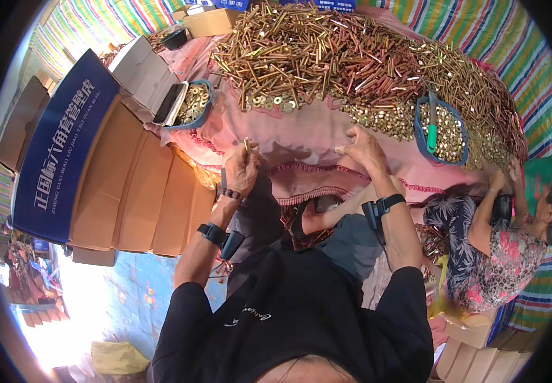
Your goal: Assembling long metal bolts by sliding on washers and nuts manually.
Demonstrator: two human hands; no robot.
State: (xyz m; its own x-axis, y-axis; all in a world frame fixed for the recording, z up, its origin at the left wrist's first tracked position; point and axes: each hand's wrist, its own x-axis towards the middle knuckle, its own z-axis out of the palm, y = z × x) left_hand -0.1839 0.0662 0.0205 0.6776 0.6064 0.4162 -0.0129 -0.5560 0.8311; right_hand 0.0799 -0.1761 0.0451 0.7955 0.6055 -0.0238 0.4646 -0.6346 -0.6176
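Currently, the left hand (241, 171) is gripping a slim, brass-coloured metal piece (246, 144) between closed fingertips; its end is projecting upward, near the edge of the pink fabric cloth (308, 127). The right hand (363, 152) is hovering over the cloth, its thumb and forefinger standing apart in a moderately wide gap. Beyond both hands, a heaped pile of long, brassy metal bolts (327, 51) is covering the cloth. To the right, a blue plastic basin (419, 133) is containing small golden nuts (449, 131) and supporting a green-handled tool (432, 137). A co-worker (493, 249) is sitting at far right.
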